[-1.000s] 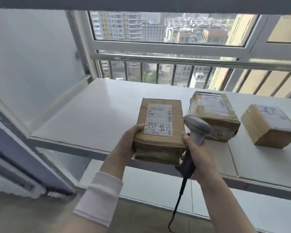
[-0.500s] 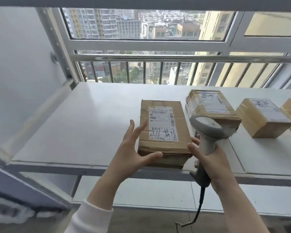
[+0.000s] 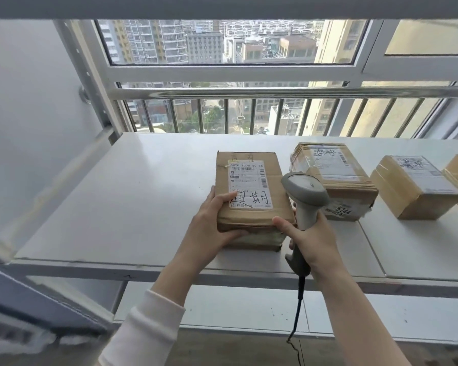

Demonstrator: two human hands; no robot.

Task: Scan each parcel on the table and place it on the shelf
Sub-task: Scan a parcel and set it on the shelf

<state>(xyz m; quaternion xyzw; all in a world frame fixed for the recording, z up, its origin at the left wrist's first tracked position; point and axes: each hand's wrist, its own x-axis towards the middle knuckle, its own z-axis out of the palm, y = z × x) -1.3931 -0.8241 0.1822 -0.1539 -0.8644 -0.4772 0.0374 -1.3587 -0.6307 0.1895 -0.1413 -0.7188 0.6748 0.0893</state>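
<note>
In the head view, the parcel (image 3: 249, 180) lies label up on the white shelf (image 3: 117, 207), near its front edge. The left grip (image 3: 212, 228) clasps its near left corner, thumb on the label, fingers along the front face. The right grip (image 3: 310, 241) is wrapped round the handle of the grey scanner (image 3: 304, 191), thumb touching the parcel's near right corner. Three more boxes (image 3: 336, 175) sit on the shelf to the right.

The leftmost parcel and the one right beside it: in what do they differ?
The left parcel is gripped by the left hand; the second parcel lies untouched. The left parcel is mostly bare cardboard; the second parcel shines with tape and bears a 5144 sticker. Both are brown boxes with white labels.
</note>
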